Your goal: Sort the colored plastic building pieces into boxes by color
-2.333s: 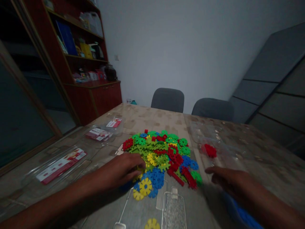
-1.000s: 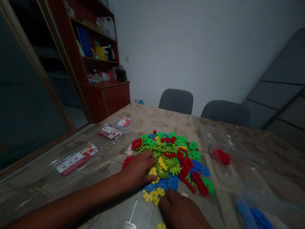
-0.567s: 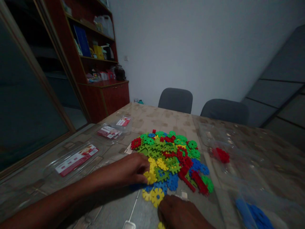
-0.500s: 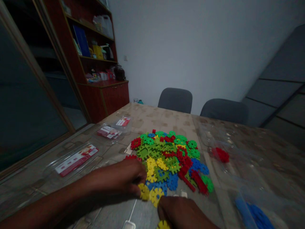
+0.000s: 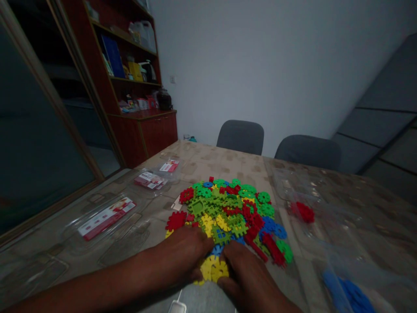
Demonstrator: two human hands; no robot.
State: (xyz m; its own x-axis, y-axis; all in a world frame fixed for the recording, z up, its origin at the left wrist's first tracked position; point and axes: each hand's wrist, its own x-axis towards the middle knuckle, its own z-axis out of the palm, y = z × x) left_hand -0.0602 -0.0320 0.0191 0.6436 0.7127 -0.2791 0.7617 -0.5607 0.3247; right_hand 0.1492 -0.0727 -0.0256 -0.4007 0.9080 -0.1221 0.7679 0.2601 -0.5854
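Yellow notched discs (image 5: pixel 219 270), toy building pieces, are bunched together between my two hands at the near edge of a colourful pile (image 5: pixel 224 204). From the left, my left hand (image 5: pixel 185 252) closes on them with curled fingers. My right hand (image 5: pixel 249 274) grips the same bunch from the right, thumb on the near side. How many discs are in the bunch is partly hidden by the fingers. Just beyond the hands lie blue discs (image 5: pixel 217 250) and a green window-shaped square (image 5: pixel 220 234). A red square piece (image 5: pixel 176 221) lies past my left wrist.
Clear lids with printed labels (image 5: pixel 107 217) lie on the left of the table (image 5: pixel 208 152). On the right stand clear containers holding red pieces (image 5: pixel 304 212) and blue pieces (image 5: pixel 350 293). Two grey chairs (image 5: pixel 240 137) stand at the far side, and a shelf cabinet (image 5: pixel 143 130) behind.
My hands have come together, bringing the separate yellow discs into one bunch. The left hand moved slightly right, the right hand moved forward. More of the red square now shows.
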